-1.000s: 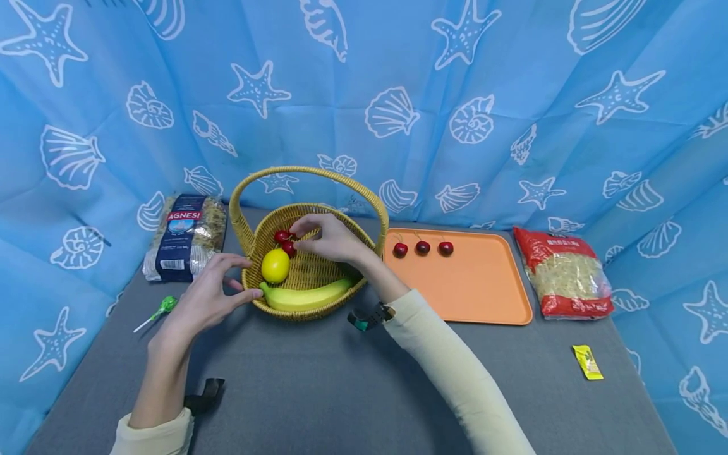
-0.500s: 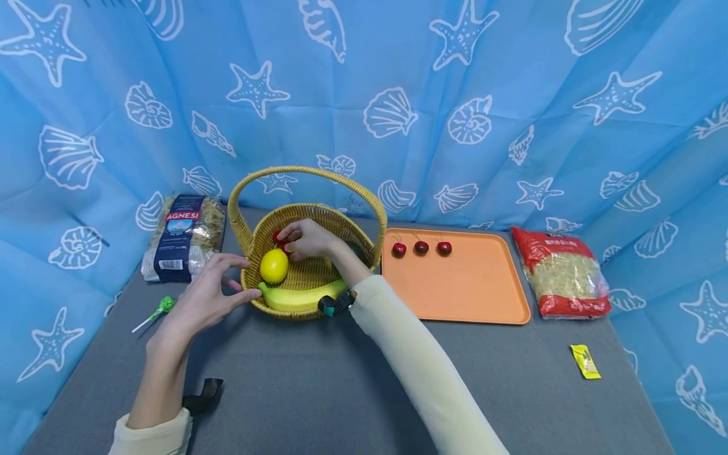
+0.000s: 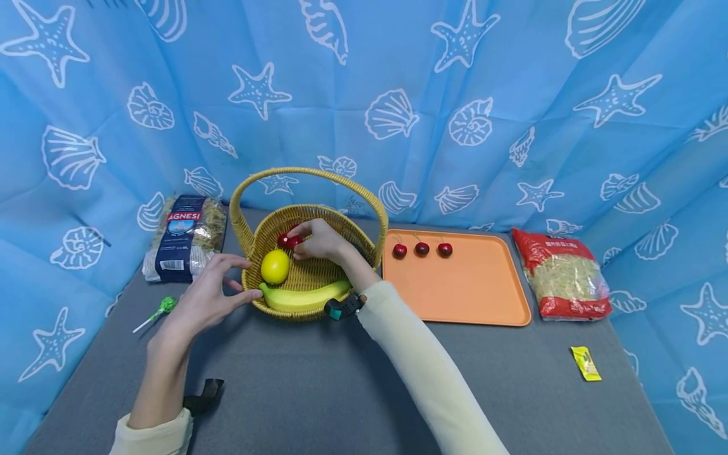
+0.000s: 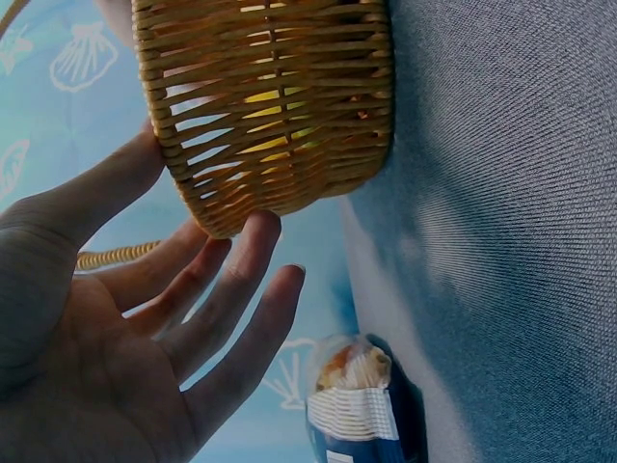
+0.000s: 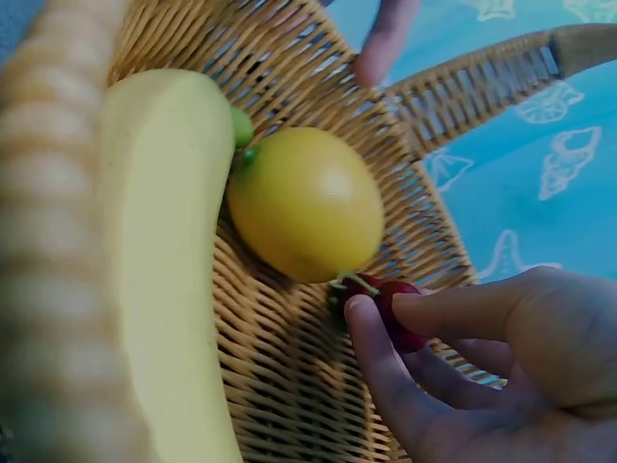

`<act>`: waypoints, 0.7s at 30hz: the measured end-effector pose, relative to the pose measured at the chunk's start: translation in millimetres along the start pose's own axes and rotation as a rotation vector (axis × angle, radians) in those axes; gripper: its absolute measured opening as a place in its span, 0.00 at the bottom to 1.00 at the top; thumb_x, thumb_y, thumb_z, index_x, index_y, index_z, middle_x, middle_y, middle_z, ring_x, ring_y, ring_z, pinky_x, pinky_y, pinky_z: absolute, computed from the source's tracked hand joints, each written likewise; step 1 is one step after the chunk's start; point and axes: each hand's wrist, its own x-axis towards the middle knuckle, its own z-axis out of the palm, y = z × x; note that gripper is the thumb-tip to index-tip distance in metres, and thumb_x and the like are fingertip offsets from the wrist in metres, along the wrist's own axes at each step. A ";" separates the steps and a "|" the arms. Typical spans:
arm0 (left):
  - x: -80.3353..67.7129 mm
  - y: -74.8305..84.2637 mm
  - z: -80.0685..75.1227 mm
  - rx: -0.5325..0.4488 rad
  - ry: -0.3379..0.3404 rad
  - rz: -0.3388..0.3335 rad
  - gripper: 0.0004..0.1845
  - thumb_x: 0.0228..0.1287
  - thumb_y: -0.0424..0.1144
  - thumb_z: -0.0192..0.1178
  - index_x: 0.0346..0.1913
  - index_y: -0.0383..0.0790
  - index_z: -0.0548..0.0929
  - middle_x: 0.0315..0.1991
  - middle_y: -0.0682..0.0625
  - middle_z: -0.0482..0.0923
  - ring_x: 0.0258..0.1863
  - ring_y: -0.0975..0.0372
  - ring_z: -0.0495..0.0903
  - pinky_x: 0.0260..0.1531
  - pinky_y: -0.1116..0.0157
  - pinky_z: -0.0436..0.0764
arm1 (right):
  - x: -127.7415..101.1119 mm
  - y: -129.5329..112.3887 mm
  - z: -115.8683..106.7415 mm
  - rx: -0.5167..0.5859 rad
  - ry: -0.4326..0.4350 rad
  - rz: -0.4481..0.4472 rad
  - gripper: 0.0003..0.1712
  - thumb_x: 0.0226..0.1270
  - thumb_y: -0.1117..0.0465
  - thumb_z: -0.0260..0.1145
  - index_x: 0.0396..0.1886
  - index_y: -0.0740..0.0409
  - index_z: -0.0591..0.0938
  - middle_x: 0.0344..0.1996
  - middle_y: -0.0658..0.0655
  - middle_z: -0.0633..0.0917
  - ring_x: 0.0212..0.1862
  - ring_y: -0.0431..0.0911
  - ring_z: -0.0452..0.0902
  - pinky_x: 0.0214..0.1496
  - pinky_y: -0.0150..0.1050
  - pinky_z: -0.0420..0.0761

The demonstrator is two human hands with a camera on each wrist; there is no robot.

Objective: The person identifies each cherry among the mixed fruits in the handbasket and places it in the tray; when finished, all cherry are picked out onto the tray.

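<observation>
The right hand [image 3: 321, 240] is pinching a cherry [image 5: 393, 311] inside the wicker basket [image 3: 309, 218] while the left hand [image 3: 201, 300], fingers relaxed, is steadying its rim.

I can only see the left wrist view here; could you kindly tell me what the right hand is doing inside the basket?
Observer: The right hand pinches a cherry beside the lemon.
Operator: Is anything else in the basket?
Observer: A banana lies along the wicker basket's near side.
Operator: Are there cherries elsewhere?
Observer: Three cherries sit in a row on the orange tray.
</observation>
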 end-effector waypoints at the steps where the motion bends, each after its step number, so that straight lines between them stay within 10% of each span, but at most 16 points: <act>1: 0.1 0.0 0.1 0.002 0.000 -0.001 0.35 0.71 0.49 0.75 0.73 0.35 0.76 0.75 0.35 0.68 0.55 0.45 0.85 0.50 0.48 0.88 | -2.1 0.2 -1.7 0.007 0.006 -0.007 0.22 0.80 0.74 0.60 0.70 0.70 0.80 0.65 0.71 0.81 0.58 0.63 0.88 0.67 0.54 0.88; 12: 0.4 1.0 0.5 0.002 0.001 -0.004 0.35 0.71 0.49 0.74 0.73 0.34 0.76 0.74 0.35 0.68 0.55 0.45 0.85 0.53 0.44 0.87 | -60.1 -6.8 -13.0 -0.041 -0.014 -0.208 0.23 0.79 0.69 0.65 0.70 0.66 0.79 0.65 0.65 0.82 0.56 0.69 0.88 0.63 0.61 0.88; 21: 0.1 1.2 0.5 0.006 0.000 -0.008 0.36 0.71 0.49 0.75 0.73 0.35 0.76 0.75 0.35 0.68 0.55 0.45 0.85 0.53 0.44 0.86 | -139.4 8.9 -34.8 -0.102 0.012 -0.433 0.21 0.77 0.68 0.67 0.66 0.65 0.81 0.58 0.63 0.86 0.41 0.51 0.87 0.47 0.45 0.90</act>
